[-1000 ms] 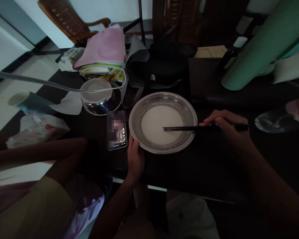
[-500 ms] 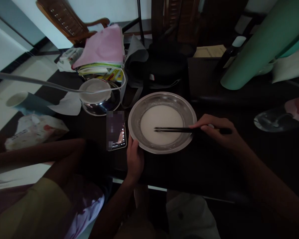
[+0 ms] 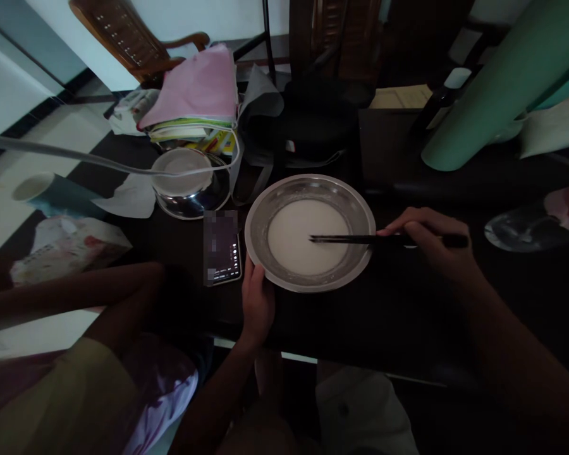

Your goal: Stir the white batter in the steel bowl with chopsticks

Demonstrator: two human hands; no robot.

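Right hand (image 3: 439,235) gripping 2 black chopsticks (image 3: 348,239), long axis running sideways, tips pointing left at white liquid (image 3: 303,221). Bowl (image 3: 360,218) sitting on worktop (image 3: 341,325) left of right hand; left hand (image 3: 258,306) clasping near-left rim.

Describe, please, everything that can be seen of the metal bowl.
The bowl is round and wide, with a flat rim and sloping walls, silvery like stainless steel. It sits upright on the dark table, beside the phone, and contains white liquid; whitish residue marks the inner wall. The left hand holds its near-left edge. Chopsticks from the right hand cross above its right side; whether they touch the rim is unclear.
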